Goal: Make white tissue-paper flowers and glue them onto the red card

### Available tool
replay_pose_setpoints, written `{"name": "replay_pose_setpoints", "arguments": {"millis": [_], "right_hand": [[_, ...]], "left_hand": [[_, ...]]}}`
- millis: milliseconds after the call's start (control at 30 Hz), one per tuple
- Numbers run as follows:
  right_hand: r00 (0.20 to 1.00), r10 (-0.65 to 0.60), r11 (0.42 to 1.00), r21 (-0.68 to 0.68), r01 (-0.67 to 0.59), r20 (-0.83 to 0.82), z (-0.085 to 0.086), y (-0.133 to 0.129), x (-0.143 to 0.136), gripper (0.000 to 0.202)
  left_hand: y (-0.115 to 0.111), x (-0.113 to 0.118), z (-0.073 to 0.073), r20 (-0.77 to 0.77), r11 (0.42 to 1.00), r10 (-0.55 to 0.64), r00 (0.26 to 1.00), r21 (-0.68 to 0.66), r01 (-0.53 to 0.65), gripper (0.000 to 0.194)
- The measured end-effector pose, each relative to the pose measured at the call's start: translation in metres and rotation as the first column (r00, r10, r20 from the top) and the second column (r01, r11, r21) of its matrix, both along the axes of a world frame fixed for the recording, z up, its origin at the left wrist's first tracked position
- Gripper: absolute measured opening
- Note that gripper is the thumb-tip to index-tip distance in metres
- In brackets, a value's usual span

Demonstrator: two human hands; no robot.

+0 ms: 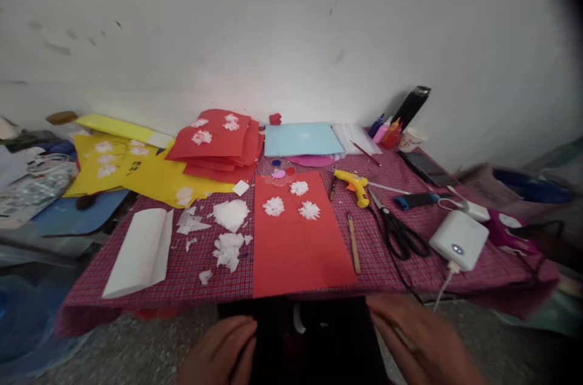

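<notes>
Below the table's front edge, my left hand is beside dark trousers, its fingers loosely bent and apart from the thumb, with nothing visible in it. My right hand is on the other side, blurred, its fingers stretched toward the lap and holding nothing I can see. Both hands are off the table. Nearest to them lies a red sheet of paper bearing white crumpled-paper flowers on its upper half. A small white scrap shows against the dark lap.
Torn white paper and a folded white sheet lie left. To the right are a yellow glue gun, black scissors, a pencil, a utility knife and a white charger. Red cards are stacked behind.
</notes>
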State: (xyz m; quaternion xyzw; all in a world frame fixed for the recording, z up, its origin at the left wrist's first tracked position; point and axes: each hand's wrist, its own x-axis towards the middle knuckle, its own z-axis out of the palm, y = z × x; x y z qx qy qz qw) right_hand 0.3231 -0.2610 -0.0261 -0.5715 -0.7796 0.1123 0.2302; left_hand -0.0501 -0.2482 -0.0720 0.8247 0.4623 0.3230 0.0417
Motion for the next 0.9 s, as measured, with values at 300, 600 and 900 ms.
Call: {"name": "replay_pose_setpoints", "arguments": {"millis": [300, 600, 900], "right_hand": [[0.854, -0.264, 0.938, -0.087, 0.336, 0.449, 0.022, 0.112, -0.030, 0.029], [0.884, -0.223, 0.948, -0.120, 0.295, 0.410, 0.015, 0.115, -0.025, 0.028], [0.923, -0.179, 0.962, -0.137, 0.237, 0.340, 0.016, 0.123, -0.017, 0.025]], "left_hand": [[0.066, 0.062, 0.045, 0.135, 0.967, -0.109, 0.985, 0.243, 0.074, 0.032], [0.072, 0.034, 0.050, -0.033, 0.973, -0.080, 0.996, 0.213, 0.085, 0.029], [0.144, -0.008, 0.074, 0.433, 0.937, 0.345, 0.833, -0.104, -0.334, 0.025]]}}
